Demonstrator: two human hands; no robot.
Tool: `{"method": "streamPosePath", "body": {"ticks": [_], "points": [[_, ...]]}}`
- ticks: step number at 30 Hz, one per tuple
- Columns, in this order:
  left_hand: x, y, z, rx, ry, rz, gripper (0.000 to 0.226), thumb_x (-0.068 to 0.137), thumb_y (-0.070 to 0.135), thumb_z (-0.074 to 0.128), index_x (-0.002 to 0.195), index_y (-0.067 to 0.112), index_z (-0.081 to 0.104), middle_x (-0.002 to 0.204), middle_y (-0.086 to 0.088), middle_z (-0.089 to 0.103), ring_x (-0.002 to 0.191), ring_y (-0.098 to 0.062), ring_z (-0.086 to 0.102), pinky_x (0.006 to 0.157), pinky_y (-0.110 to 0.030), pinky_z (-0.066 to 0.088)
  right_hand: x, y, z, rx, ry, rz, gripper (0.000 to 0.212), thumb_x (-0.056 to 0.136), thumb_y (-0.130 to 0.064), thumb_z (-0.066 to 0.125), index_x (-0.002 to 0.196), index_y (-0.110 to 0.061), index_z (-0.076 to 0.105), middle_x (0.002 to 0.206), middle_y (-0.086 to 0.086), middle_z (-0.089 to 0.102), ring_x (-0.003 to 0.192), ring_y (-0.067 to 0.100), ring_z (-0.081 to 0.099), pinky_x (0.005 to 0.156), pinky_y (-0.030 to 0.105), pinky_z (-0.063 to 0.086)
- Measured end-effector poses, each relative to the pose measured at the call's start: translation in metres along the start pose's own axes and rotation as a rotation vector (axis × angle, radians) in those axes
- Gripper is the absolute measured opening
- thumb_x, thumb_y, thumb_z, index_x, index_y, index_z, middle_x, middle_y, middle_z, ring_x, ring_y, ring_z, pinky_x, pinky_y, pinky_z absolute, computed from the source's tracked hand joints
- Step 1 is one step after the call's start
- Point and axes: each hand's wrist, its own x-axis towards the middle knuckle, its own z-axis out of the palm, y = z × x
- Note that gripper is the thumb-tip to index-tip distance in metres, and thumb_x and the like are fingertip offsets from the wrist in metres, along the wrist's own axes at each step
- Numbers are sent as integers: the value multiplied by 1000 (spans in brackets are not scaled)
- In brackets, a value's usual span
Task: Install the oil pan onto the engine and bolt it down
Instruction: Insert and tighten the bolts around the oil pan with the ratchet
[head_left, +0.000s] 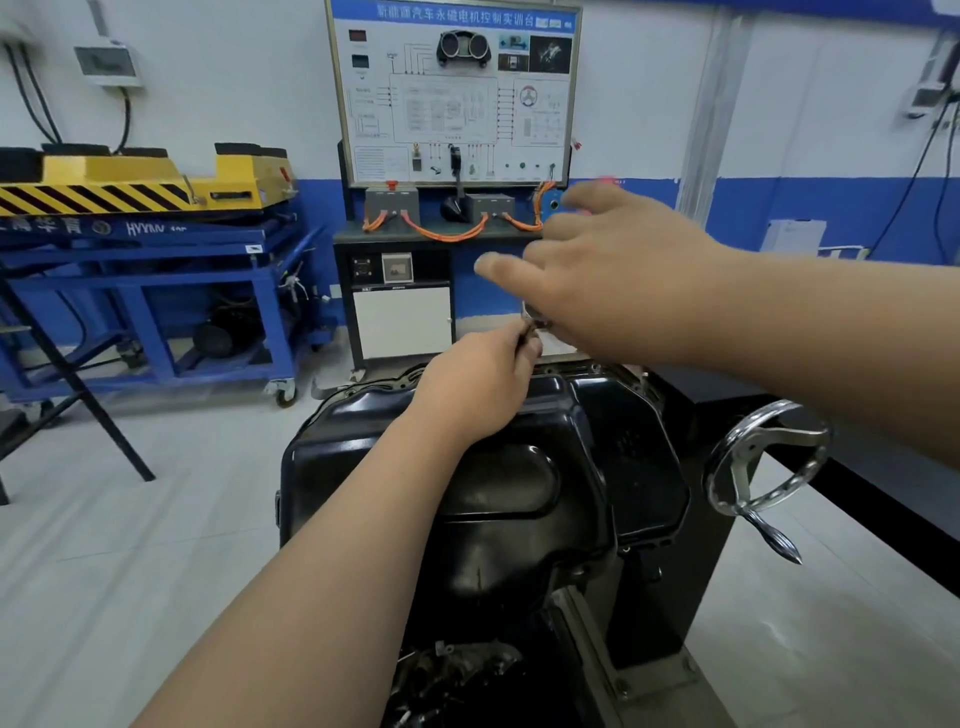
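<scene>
Pan (467, 467): stiff, glossy steel, likely slick; grip by rim. At pan's far rim left hand (478, 382) pinches a probable bolt (527, 332); right hand (597, 275) above it, blurred, grip unclear.

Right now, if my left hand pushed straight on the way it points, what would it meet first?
Probably your right hand, just beyond the left hand and the small part it pinches, above the oil pan; depth is unclear.
</scene>
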Motion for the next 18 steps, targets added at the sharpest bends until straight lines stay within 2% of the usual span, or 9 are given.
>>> {"method": "streamPosePath", "body": {"ticks": [3, 5, 7, 9, 11, 12, 14, 16, 18], "points": [[0, 0, -3, 1, -9, 15, 15, 98, 36, 36, 92, 29, 48, 79, 6, 59, 76, -22, 52, 62, -33, 39, -4, -7, 3, -33, -44, 103, 55, 91, -31, 49, 136, -11, 25, 73, -2, 60, 75, 25, 58, 90, 38, 38], [-1, 1, -4, 46, -39, 15, 19, 96, 35, 37, 78, 31, 42, 79, 1, 59, 69, -22, 49, 57, -32, 35, -8, -16, 5, 76, -145, 277, 47, 94, -43, 39, 128, -11, 38, 58, -2, 42, 55, 22, 46, 65, 33, 39], [-1, 2, -5, 95, -66, -4, 27, 94, 33, 37, 68, 29, 37, 79, -4, 62, 61, -22, 46, 52, -31, 32, -9, -18, 5, 261, -182, 418, 47, 94, -51, 34, 120, -13, 43, 59, -2, 36, 52, 18, 39, 51, 29, 32], [-1, 1, -4, 31, -53, 0, 21, 95, 35, 38, 78, 29, 48, 86, -2, 65, 74, -27, 55, 61, -36, 44, -8, -11, 7, 229, -99, 251, 46, 94, -42, 41, 131, -15, 34, 65, -1, 47, 67, 25, 51, 66, 36, 43], [-1, 1, -4, -16, -21, 11, 16, 97, 37, 39, 93, 28, 51, 86, 1, 62, 85, -28, 59, 71, -39, 49, -8, -4, 11, 17, 36, -44, 53, 92, -22, 45, 139, -15, 23, 80, 1, 59, 88, 29, 54, 92, 41, 40], [0, 0, -3, -32, -12, 16, 16, 98, 37, 39, 98, 28, 52, 86, 1, 62, 86, -28, 59, 73, -40, 49, -7, 2, 11, -20, 72, -133, 55, 89, -14, 43, 141, -14, 23, 85, 1, 61, 91, 29, 53, 96, 41, 37], [0, -2, -2, -74, -8, 26, 18, 97, 37, 41, 102, 27, 54, 88, 2, 64, 84, -24, 59, 74, -42, 50, -6, 12, 7, 38, 59, -136, 57, 89, -14, 43, 142, -15, 24, 89, 0, 63, 90, 28, 55, 96, 40, 38], [0, -1, -4, -113, 20, 32, 16, 95, 35, 45, 98, 26, 57, 81, 5, 63, 79, -20, 58, 71, -38, 50, -1, 8, 7, 79, 3, -56, 53, 93, -31, 44, 140, -17, 23, 87, -2, 65, 84, 27, 58, 92, 39, 41], [0, 0, -7, -128, 102, 19, 13, 88, 35, 51, 86, 24, 57, 69, 6, 59, 71, -20, 56, 63, -35, 47, 0, -1, 12, 177, -56, 124, 52, 93, -49, 35, 135, -19, 31, 81, 0, 63, 77, 28, 57, 76, 39, 45]]}}
